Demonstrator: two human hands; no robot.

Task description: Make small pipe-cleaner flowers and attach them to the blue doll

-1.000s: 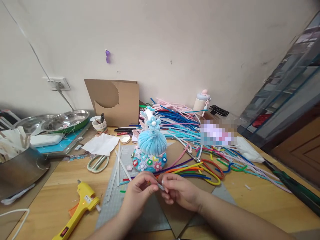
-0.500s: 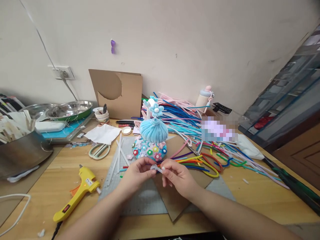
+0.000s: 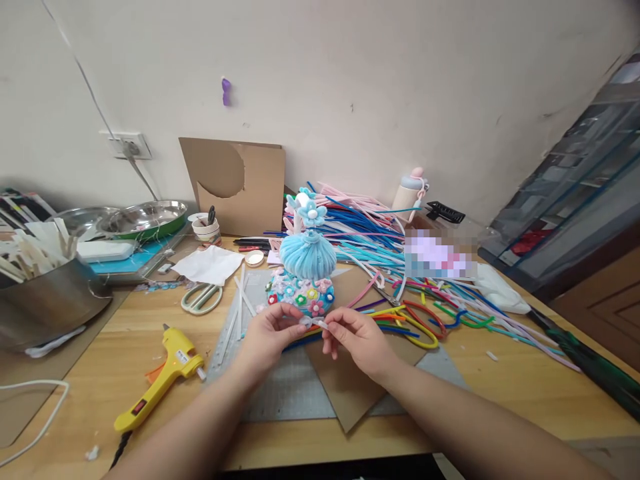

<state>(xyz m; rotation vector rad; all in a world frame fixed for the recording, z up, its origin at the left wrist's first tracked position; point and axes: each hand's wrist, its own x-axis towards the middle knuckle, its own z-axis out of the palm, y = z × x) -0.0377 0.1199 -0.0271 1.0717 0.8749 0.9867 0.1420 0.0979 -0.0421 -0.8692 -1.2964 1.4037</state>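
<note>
Between the fingertips of both hands is a short white piece that looks like pipe cleaner, bent into small loops. My left hand pinches its left end with thumb and forefinger. Its right end is pinched by my right hand, whose lower fingers curl underneath. Just behind the hands stands a light blue fuzzy craft piece with a pleated, rounded body and a flower on top. Its base is covered with small colourful flowers; the fingers partly hide the bottom.
A yellow glue gun lies at left, below green-handled scissors. Many pipe cleaners spread behind and right, with orange-and-yellow-handled scissors among them. Cardboard lies on a grey cutting mat. A metal pot stands left.
The view has shifted slightly. My hands keep their pinch on the white pipe cleaner and have come a little higher, closer to the base of the blue craft piece.
</note>
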